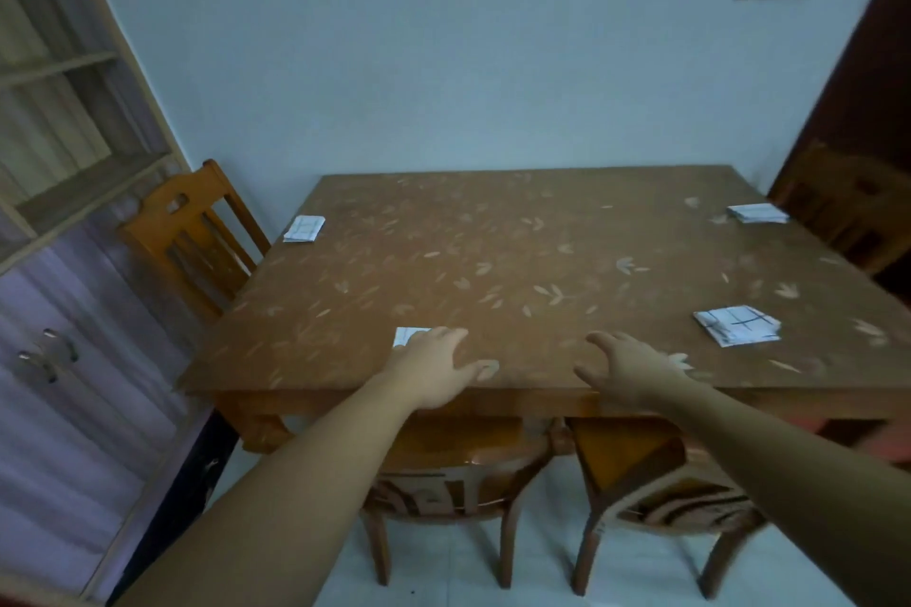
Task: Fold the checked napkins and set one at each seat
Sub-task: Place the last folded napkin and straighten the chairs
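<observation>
Several folded white checked napkins lie on the brown leaf-patterned table (517,261). One napkin (304,229) sits at the far left edge, one napkin (758,212) at the far right, and one napkin (738,325) at the near right. A further napkin (406,335) lies near the front edge, mostly hidden under my left hand (434,367), which rests flat on it with fingers spread. My right hand (623,370) hovers open just over the table's front edge, holding nothing.
Two wooden chairs (458,483) (655,483) are tucked under the table's near side. Another chair (192,237) stands at the left and a chair (848,207) at the right. A cupboard with handles (49,355) fills the left wall.
</observation>
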